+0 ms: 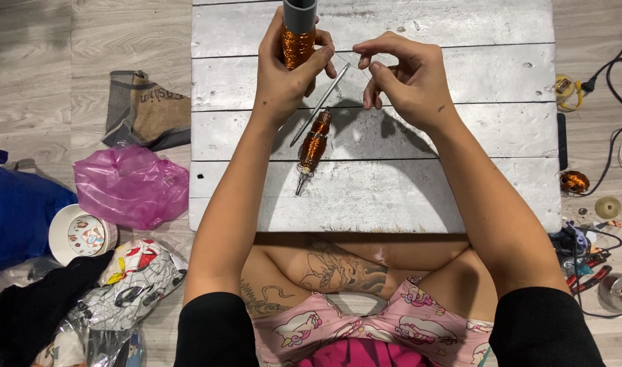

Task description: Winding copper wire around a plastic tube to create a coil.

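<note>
The right hand (403, 75) is pinching its thumb and forefinger together on something very thin, most likely a strand of fine wire, though the strand itself is too faint to make out. The left hand (287, 75) is wrapping its fingers tightly around a grey tube wound with copper wire (298, 34), holding it upright over the far part of the white plank board (460, 136).

A strand that fine is looking easy to snap if the right hand is pulling harder than the coil is giving, and easy to lose if the pinch is loosening. The tube is being held only at its lower end, so a sideways tug could be tilting it and letting turns slip or overlap.

The winding on the tube is looking bright orange, glossy and tightly packed, with bare grey tube showing above it.

A thin metal rod (319, 105) is lying slanted just below the hands, its upper end near the fingers. Just beside it a second copper coil on a spindle (313, 146) is resting on the board. A pink plastic bag (131, 185) is lying on the floor, well apart to the left.
</note>
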